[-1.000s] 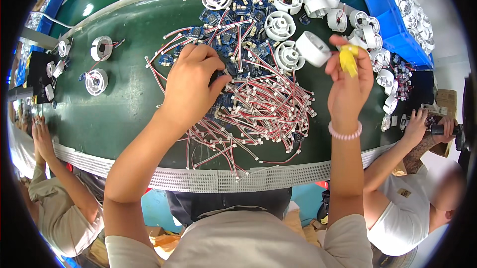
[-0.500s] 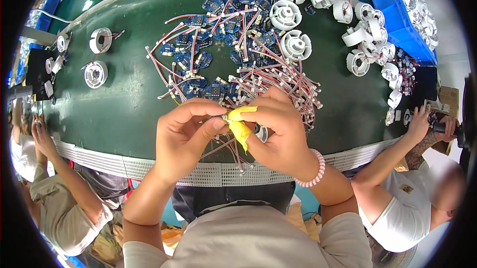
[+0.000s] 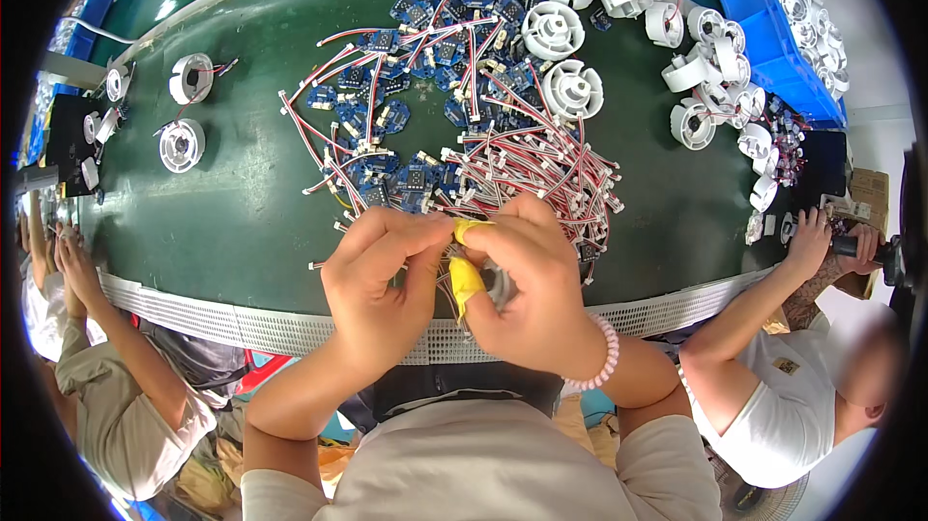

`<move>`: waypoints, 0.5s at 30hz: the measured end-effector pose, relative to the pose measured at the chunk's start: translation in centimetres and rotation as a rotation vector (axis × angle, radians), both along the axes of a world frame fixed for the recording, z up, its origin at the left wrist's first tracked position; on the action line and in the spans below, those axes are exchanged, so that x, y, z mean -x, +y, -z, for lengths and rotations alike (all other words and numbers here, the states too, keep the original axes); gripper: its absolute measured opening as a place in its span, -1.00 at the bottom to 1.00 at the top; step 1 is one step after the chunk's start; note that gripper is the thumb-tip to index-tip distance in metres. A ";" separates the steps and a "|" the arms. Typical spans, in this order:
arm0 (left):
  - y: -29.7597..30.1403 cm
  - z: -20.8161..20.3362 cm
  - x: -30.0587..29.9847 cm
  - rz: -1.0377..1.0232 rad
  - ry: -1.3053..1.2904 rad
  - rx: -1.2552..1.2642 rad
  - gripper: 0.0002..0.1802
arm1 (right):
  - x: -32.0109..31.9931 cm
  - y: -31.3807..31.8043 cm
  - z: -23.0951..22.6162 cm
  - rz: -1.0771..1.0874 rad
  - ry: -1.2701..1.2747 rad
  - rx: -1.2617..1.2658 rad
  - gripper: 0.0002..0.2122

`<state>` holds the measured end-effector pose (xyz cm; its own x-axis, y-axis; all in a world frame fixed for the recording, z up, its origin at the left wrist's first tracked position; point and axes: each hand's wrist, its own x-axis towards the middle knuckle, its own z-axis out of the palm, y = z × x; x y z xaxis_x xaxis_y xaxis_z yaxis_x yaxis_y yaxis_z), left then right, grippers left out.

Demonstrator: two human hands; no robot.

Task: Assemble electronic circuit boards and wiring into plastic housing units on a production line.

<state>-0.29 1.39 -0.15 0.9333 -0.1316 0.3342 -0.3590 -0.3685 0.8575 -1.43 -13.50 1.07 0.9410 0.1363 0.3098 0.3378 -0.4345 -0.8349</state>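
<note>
Left co-worker: hands [image 3: 75, 260] near each other at the belt's near left edge; grip too small to tell.
Black pad: pad [image 3: 68, 149] at far left, small white pieces on and beside it.
Left rings: two white rings, upper ring [image 3: 191, 78] and lower ring [image 3: 182, 146], apart from each other on the green belt [image 3: 251, 221]; wires at both.
Mesh strip: light strip [image 3: 256, 324], perforated, runs along the belt's near edge.
Boards: blue boards [image 3: 416, 178] heaped mid-belt, some wires lying across them.
Left hand: hand [image 3: 382, 279] narrow, thumb and fingertips drawn together, meeting the right fingertips; anything inside the pinch is hidden, cannot tell.
White part: part [image 3: 500, 286] in the right hand, showing through the thumb-forefinger gap, over the belt's near edge; mostly hidden, shape unclear.
Right hand: hand [image 3: 527, 289] curled around the white part, fingertips narrow and up against the left ones; yellow covers [image 3: 468, 281] on thumb and forefinger, pink coil band [image 3: 609, 352] at wrist.
Wires: red-and-white wires [image 3: 541, 168] piled just beyond the right hand, beside the boards.
Hubs: two white hubs, far hub [image 3: 552, 30] and near hub [image 3: 572, 90], at the pile's right side.
Right rings: white rings [image 3: 694, 123] strung in a loose cluster, wires on some.
Blue bin: bin [image 3: 759, 38] at upper right, white parts heaped on its far side.
Right co-worker: hand [image 3: 810, 243] near the cluster's lower end; grip unclear.
</note>
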 end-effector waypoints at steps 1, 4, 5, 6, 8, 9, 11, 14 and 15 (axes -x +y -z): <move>0.0 -0.1 -0.1 0.000 0.000 0.000 -0.81 | 0.0 -0.1 -0.1 -0.009 -0.011 -0.013 -0.80; 0.1 -0.3 -0.8 0.056 0.069 -0.028 -0.81 | -0.9 -1.5 1.1 -0.077 0.042 -0.095 -0.80; 0.1 -0.2 -1.0 0.070 0.135 0.016 -0.81 | -1.9 -2.1 1.3 -0.106 -0.004 -0.092 -0.81; 0.3 -0.3 -1.3 0.082 0.197 0.061 -0.82 | -2.8 -1.8 0.9 0.044 -0.014 -0.038 -0.88; 0.7 -0.1 -1.2 0.080 0.136 0.023 -0.82 | -5.1 -2.6 0.6 0.190 -0.093 0.280 -0.84; 0.6 0.0 -1.4 0.064 0.201 0.086 -0.82 | -5.9 -2.9 0.8 0.201 -0.048 0.405 -0.79; 0.8 0.0 -1.7 0.065 0.303 0.140 -0.83 | -7.1 -3.2 1.8 0.186 -0.033 0.477 -0.80; 0.6 0.1 -1.9 0.055 0.431 0.249 -0.83 | -7.4 -3.3 1.8 0.125 0.016 0.552 -0.85; 0.5 -0.1 -2.0 0.052 0.432 0.249 -0.83 | -7.4 -3.3 1.9 0.100 0.000 0.526 -0.87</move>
